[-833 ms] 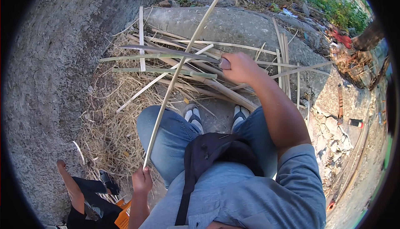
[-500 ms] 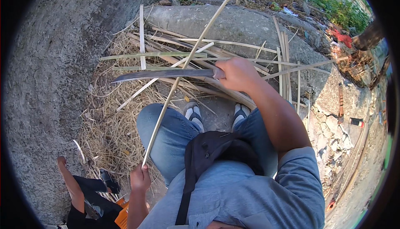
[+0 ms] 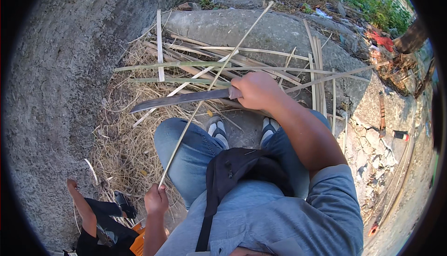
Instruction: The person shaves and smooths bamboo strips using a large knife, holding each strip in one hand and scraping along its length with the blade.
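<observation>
Machete (image 3: 172,100) gripped by right hand (image 3: 255,89), pale strip (image 3: 182,140) by left hand (image 3: 156,199) — both crossing

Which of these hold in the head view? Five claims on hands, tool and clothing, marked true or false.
1. The right hand grips the machete by its handle. True.
2. The left hand is empty. False: it holds the near end of a long, thin bamboo strip.
3. The machete's tip points toward the picture's left. True.
4. The bag worn in front is orange. False: it is black.
5. The wearer has blue jeans on. True.
</observation>
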Tool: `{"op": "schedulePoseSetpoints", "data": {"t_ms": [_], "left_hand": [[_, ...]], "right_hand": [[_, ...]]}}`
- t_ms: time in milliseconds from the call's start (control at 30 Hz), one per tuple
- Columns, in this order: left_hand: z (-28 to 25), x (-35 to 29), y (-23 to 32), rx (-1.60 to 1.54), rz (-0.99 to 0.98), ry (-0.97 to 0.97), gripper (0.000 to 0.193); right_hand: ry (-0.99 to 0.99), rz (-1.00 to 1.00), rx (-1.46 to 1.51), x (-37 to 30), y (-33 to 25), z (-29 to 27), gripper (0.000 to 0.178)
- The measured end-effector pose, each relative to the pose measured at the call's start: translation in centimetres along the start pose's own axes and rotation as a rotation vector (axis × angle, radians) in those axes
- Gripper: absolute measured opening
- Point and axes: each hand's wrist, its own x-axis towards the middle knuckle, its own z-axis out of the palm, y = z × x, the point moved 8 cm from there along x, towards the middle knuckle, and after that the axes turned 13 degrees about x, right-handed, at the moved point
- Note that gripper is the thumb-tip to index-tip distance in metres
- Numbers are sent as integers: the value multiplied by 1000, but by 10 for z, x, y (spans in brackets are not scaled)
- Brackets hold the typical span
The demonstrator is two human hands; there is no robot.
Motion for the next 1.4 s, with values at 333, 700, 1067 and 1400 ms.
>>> {"op": "schedulePoseSetpoints", "data": {"t_ms": [333, 700, 1067, 1400], "left_hand": [[16, -5, -12, 86, 20, 64, 24], [28, -2, -14, 65, 28, 31, 26], [26, -7, -12, 124, 5, 78, 28], [34, -5, -7, 34, 13, 154, 25]], "right_hand": [[253, 254, 151, 10, 82, -23, 23], [123, -77, 16, 12, 26, -8, 21], [120, 11, 59, 3, 32, -4, 18], [373, 85, 150, 16, 86, -27, 20]]}}
